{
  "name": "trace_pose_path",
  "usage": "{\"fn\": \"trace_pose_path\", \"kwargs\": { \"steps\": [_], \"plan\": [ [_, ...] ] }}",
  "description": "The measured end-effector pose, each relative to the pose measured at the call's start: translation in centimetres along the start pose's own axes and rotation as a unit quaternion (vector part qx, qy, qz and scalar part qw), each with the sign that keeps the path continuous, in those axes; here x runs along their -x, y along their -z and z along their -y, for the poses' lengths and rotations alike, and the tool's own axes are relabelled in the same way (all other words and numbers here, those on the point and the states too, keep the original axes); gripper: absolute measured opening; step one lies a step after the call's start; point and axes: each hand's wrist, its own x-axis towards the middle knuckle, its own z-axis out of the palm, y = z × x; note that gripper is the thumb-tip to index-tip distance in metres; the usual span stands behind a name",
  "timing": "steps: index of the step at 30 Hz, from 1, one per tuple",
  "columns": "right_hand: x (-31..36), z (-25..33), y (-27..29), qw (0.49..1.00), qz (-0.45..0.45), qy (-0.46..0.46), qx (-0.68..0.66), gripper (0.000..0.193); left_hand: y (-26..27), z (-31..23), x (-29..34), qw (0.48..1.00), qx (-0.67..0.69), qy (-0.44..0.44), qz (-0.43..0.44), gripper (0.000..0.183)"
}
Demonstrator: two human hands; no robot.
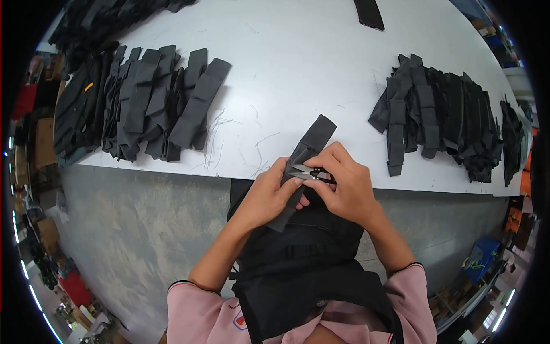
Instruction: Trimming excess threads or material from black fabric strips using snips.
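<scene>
My left hand [267, 195] grips a dark grey fabric strip [318, 133] near its middle. The strip slants from the table's front edge down over my lap. In my right hand [347, 182] is a pair of thread snips [306, 172], held between thumb and fingers. Its pointed metal blades lie over the strip, right beside my left thumb and forefinger. The blades look parted. Whether a thread lies between them is too small to tell.
On the white table [298, 74], a pile of dark strips [152, 103] lies at left and another pile [438, 114] at right. Black fabric [97, 23] is heaped at the far left. Loose thread ends [215, 137] lie near the left pile. A black phone [369, 14] rests at the back.
</scene>
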Motion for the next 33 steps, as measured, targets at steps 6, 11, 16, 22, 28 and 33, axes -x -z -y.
{"fn": "trace_pose_path", "kwargs": {
  "steps": [6,11,16,22,28,33],
  "plan": [
    [-0.7,0.0,0.3,0.995,0.018,0.071,0.072,0.020,0.1,-0.3,0.1,0.999,-0.054,0.004,-0.002,0.018],
    [-0.1,0.0,0.0,0.979,0.008,0.130,0.158,0.021,0.1,-0.1,0.2,0.998,-0.059,0.015,-0.012,0.016],
    [0.0,-0.7,-0.8,0.987,-0.058,0.121,0.084,0.021,0.1,0.0,0.0,0.998,-0.060,0.014,-0.013,0.017],
    [0.8,-0.9,-0.9,0.995,-0.084,0.050,-0.002,0.019,0.5,0.3,-0.1,0.999,-0.024,0.018,-0.016,0.022],
    [2.9,-1.2,-1.0,0.993,-0.111,0.015,0.033,0.019,0.7,-0.3,0.1,0.987,0.156,0.017,-0.025,0.032],
    [2.2,-0.9,-1.2,0.992,-0.107,0.031,0.058,0.022,0.4,-0.5,0.0,0.982,0.188,0.010,-0.025,0.030]
  ]
}}
